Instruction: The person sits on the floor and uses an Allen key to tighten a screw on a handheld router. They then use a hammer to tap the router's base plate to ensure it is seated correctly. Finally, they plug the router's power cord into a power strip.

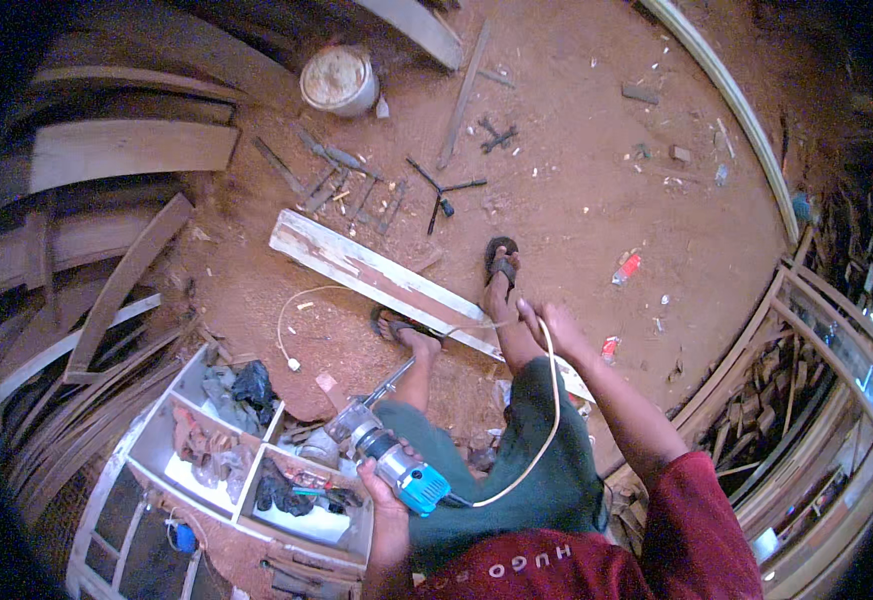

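My left hand grips a power tool with a silver body and a blue end cap, held low beside my left leg. Its white cord runs up in a loop to my right hand, which pinches it near my knee. From there the cord trails left across the dirt floor and ends in a white plug. A long whitish plank lies on the ground under my sandalled feet.
A white shelf unit with compartments full of rags and parts stands at the lower left. Curved wooden planks pile up on the left. A white bucket, metal clamps and scrap strips lie farther off. Wooden frames line the right.
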`<state>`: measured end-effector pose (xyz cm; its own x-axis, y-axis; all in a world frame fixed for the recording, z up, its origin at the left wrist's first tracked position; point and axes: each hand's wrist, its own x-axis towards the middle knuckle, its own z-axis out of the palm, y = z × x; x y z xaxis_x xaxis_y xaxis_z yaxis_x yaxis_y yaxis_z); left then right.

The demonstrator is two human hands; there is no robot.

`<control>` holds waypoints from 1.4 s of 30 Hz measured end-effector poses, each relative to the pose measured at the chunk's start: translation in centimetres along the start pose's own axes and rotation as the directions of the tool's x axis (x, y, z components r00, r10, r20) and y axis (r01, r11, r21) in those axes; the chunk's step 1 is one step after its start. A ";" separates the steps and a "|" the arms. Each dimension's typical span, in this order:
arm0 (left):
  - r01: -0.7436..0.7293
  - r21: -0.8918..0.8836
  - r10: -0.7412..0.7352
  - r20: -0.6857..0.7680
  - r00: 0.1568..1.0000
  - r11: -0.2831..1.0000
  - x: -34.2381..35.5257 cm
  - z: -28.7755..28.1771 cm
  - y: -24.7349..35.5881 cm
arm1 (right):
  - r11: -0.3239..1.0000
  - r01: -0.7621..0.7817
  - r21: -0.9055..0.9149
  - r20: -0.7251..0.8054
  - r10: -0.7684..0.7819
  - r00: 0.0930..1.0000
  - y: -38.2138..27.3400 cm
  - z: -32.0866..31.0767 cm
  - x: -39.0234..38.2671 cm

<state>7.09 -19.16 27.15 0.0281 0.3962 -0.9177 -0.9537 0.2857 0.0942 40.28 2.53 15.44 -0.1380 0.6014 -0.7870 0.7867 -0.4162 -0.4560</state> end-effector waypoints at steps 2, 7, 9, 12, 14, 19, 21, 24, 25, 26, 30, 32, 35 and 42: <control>-0.027 0.064 0.027 0.002 1.000 0.998 -3.9 3.1 -0.4 | 0.998 0.056 0.026 0.063 -0.057 0.996 3.0 0.2 -3.0; -0.194 0.150 0.211 -0.108 0.972 0.970 -10.9 11.0 -2.6 | 0.977 0.208 0.044 0.166 -0.212 0.963 4.1 2.1 -7.5; -0.311 0.134 0.329 -0.145 0.933 0.941 -13.5 15.0 -4.6 | 0.903 0.254 0.347 0.066 -0.294 0.954 0.9 -0.5 -8.0; -0.417 0.162 0.415 0.048 0.909 0.894 -15.4 19.5 -5.7 | 0.613 0.203 0.763 -0.166 -0.118 0.979 -5.3 -9.5 -7.6; -0.478 0.231 0.448 0.174 0.877 0.847 -16.6 23.8 -7.0 | 0.298 0.512 0.806 -0.544 0.029 0.839 -7.8 -21.9 -9.6; -0.565 0.001 0.478 0.533 0.698 0.825 -19.6 30.1 -13.3 | 0.024 0.969 0.247 -0.949 0.208 0.237 -6.0 -46.0 -32.8; -0.492 -0.095 0.417 0.682 0.601 0.865 -21.6 35.3 -16.3 | 0.258 0.931 -0.257 -0.937 0.169 -0.305 -4.2 -50.3 -42.8; -0.526 0.011 0.307 0.801 0.513 0.850 -23.1 41.5 -19.0 | 0.479 0.600 -0.641 -0.701 -0.045 -0.712 -0.2 -53.2 -52.2; -0.525 0.070 0.248 0.823 0.510 0.848 -23.5 43.9 -19.6 | 0.548 0.523 -0.653 -0.649 -0.049 -0.759 -0.4 -53.4 -54.0; -0.535 0.120 0.209 0.832 0.514 0.836 -24.9 45.3 -19.8 | 0.577 0.502 -0.645 -0.654 -0.077 -0.752 -0.8 -53.1 -55.0; -0.474 0.186 0.101 0.850 0.518 0.860 -23.2 49.7 -20.6 | 0.699 0.590 -0.405 -0.845 -0.041 -0.533 0.7 -51.6 -53.6; -0.477 0.255 0.050 0.841 0.538 0.841 -19.9 52.5 -20.9 | 0.686 0.685 -0.247 -0.921 0.054 -0.386 3.4 -51.4 -48.9; -0.499 0.348 -0.029 0.841 0.541 0.793 -17.0 58.9 -22.3 | 0.774 0.601 -0.202 -0.926 0.049 -0.374 6.7 -52.2 -45.4; -0.559 0.398 -0.078 0.857 0.510 0.728 -9.9 77.8 -25.3 | 0.929 0.152 -0.339 -0.830 -0.218 -0.514 5.8 -65.5 -41.0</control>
<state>54.27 37.57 63.84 0.3450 0.9274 -0.1447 -0.5901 0.3342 0.7349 89.94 20.13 72.22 0.3984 0.3475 0.8488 0.9132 -0.0642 -0.4024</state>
